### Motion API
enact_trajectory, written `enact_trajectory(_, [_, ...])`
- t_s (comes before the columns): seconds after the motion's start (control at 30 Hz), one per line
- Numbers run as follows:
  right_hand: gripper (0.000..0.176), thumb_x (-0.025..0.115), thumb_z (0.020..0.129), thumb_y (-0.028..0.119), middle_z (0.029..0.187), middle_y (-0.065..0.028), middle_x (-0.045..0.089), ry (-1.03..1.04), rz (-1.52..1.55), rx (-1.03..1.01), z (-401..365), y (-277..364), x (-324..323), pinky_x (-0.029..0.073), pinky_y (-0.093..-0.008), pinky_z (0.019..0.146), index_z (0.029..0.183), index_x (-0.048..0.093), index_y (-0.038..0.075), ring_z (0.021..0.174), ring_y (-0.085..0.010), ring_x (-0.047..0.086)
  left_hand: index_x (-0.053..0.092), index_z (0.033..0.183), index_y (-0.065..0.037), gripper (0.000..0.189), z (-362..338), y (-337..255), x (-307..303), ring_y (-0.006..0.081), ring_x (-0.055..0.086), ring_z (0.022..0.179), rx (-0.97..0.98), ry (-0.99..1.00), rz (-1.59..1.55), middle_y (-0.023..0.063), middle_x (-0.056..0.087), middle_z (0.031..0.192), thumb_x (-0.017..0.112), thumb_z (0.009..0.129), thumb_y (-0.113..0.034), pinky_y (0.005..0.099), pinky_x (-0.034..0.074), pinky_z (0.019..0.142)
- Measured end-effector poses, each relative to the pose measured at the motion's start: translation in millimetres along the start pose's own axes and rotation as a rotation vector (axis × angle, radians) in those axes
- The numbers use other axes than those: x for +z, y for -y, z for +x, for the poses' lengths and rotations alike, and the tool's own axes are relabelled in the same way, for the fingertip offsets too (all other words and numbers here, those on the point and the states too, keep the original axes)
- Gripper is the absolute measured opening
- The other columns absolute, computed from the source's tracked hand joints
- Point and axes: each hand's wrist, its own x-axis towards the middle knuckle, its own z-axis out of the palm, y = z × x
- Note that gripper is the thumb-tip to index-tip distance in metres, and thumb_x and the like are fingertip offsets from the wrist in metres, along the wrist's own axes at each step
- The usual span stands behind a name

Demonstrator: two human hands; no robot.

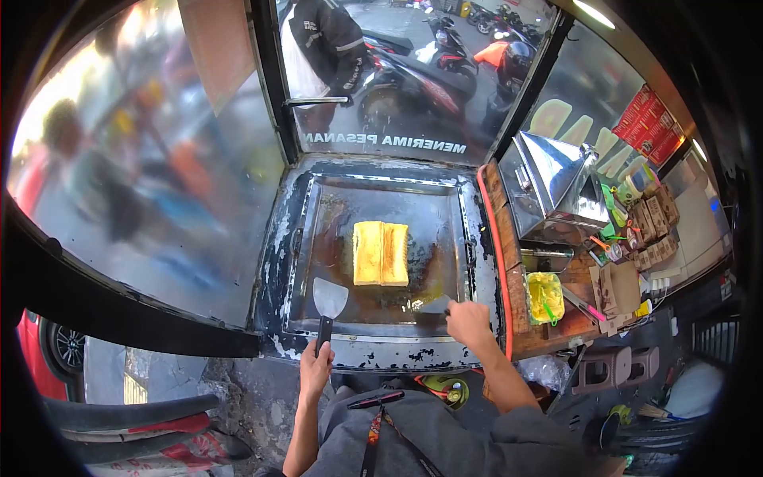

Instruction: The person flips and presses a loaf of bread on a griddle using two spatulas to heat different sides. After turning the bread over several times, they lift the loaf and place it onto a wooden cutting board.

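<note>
Two toasted yellow bread slabs (381,254) lie side by side, touching, on the flat griddle (334,207). My left hand (316,367) is closed around the black handle of a spatula (330,297). Its wide metal blade rests over the griddle's front left, just short of the bread. Near the front right edge, my right hand (470,324) grips a second spatula (435,305), its metal blade pointing left over the griddle. Most of that tool's handle is hidden in my fingers. Neither blade touches the bread.
An orange hose (495,254) runs along the griddle's right side. On the wooden counter (517,338) beyond it stand a metal box (552,191) and a tub of yellow spread (545,300) with a green utensil. Glass panels (381,119) enclose the griddle's back and left.
</note>
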Motion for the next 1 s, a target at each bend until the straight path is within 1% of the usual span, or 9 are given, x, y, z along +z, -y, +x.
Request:
enact_trajectory(0.1, [0.015, 0.067, 0.076, 0.021, 0.073, -0.017, 0.067, 0.028, 0.011, 0.073, -24.0, -1.9, -1.2, 0.049, -0.0452, 0.067, 0.083, 0.066, 0.007, 0.073, -0.0343, 0.066, 0.051, 0.087, -0.004, 0.019, 3.3, -0.3, -2.1, 0.0035, 0.039, 0.047, -0.003, 0.014, -0.017, -0.0017, 0.049, 0.066, 0.05, 0.096, -0.021, 0.0198, 0.031, 0.041])
enact_trajectory(0.23, [0.018, 0.068, 0.076, 0.022, 0.074, -0.0156, 0.067, -0.051, 0.033, 0.095, 10.1, -6.9, 30.9, 0.049, -0.0455, 0.068, 0.086, 0.067, 0.008, 0.076, -0.033, 0.066, 0.05, 0.086, -0.005, 0.02, 4.7, -2.5, -1.8, 0.0035, 0.038, 0.046, -0.012, 0.013, -0.034, -0.0016, 0.048, 0.066, 0.051, 0.096, -0.021, 0.0198, 0.03, 0.041])
enact_trajectory(0.33, [0.019, 0.069, 0.075, 0.023, 0.076, -0.0153, 0.067, -0.237, 0.141, 0.124, 49.2, -17.1, 38.4, 0.05, -0.0451, 0.069, 0.087, 0.068, 0.008, 0.077, -0.033, 0.066, 0.05, 0.086, -0.005, 0.02, 4.2, -3.8, 0.9, 0.0037, 0.038, 0.046, -0.006, 0.026, 0.004, -0.0018, 0.048, 0.066, 0.051, 0.096, -0.021, 0.0201, 0.03, 0.04])
enact_trajectory(0.43, [0.021, 0.069, 0.075, 0.025, 0.078, -0.0156, 0.068, -0.177, 0.094, 0.136, 50.0, -27.5, 21.9, 0.05, -0.0446, 0.07, 0.09, 0.068, 0.009, 0.077, -0.033, 0.066, 0.05, 0.085, -0.005, 0.02, 4.1, -0.2, 0.1, 0.0039, 0.038, 0.046, 0.014, 0.046, 0.044, -0.0019, 0.047, 0.064, 0.051, 0.096, -0.021, 0.0204, 0.03, 0.04])
enact_trajectory(0.63, [0.021, 0.07, 0.074, 0.026, 0.077, -0.0156, 0.068, 0.058, 0.046, 0.084, -24.3, -1.1, -3.5, 0.05, -0.0446, 0.069, 0.086, 0.068, 0.009, 0.077, -0.0324, 0.067, 0.05, 0.085, -0.005, 0.02, -4.2, 5.3, -3.7, 0.0041, 0.038, 0.045, -0.003, -0.002, 0.016, -0.0018, 0.047, 0.064, 0.051, 0.096, -0.021, 0.0206, 0.03, 0.04])
enact_trajectory(0.73, [0.019, 0.07, 0.074, 0.026, 0.074, -0.0169, 0.067, 0.009, 0.053, 0.076, -20.7, 15.8, 24.2, 0.05, -0.0457, 0.067, 0.084, 0.066, 0.009, 0.075, -0.0326, 0.067, 0.05, 0.084, -0.005, 0.02, -6.4, 3.4, -1.5, 0.0039, 0.038, 0.045, -0.01, -0.039, 0.001, -0.002, 0.047, 0.064, 0.05, 0.096, -0.021, 0.0205, 0.03, 0.04])
enact_trajectory(0.83, [0.023, 0.068, 0.076, 0.023, 0.076, -0.0172, 0.066, -0.126, 0.126, 0.09, 6.1, 7.7, 61.1, 0.049, -0.0464, 0.064, 0.093, 0.062, 0.008, 0.073, -0.0344, 0.066, 0.049, 0.084, -0.006, 0.02, -5.9, 5.2, -1.8, 0.0039, 0.038, 0.044, -0.028, -0.027, 0.027, -0.0015, 0.047, 0.065, 0.05, 0.096, -0.022, 0.0206, 0.03, 0.04])
enact_trajectory(0.9, [0.026, 0.067, 0.078, 0.022, 0.078, -0.0167, 0.066, -0.105, 0.143, 0.112, 14.0, 6.4, 49.7, 0.049, -0.047, 0.066, 0.1, 0.061, 0.01, 0.075, -0.0356, 0.066, 0.049, 0.084, -0.006, 0.02, 0.3, 6.5, -4.1, 0.0039, 0.038, 0.044, -0.016, -0.022, 0.044, -0.0012, 0.048, 0.066, 0.05, 0.097, -0.022, 0.0206, 0.03, 0.04])
enact_trajectory(1.0, [0.025, 0.067, 0.078, 0.022, 0.078, -0.0156, 0.066, -0.131, 0.211, 0.152, 6.7, -7.3, 37.7, 0.048, -0.0483, 0.068, 0.101, 0.061, 0.013, 0.079, -0.0353, 0.065, 0.049, 0.084, -0.006, 0.02, 8.3, 10.2, -6.9, 0.0039, 0.038, 0.044, -0.003, -0.015, 0.06, -0.0014, 0.048, 0.065, 0.05, 0.096, -0.022, 0.0207, 0.03, 0.04])
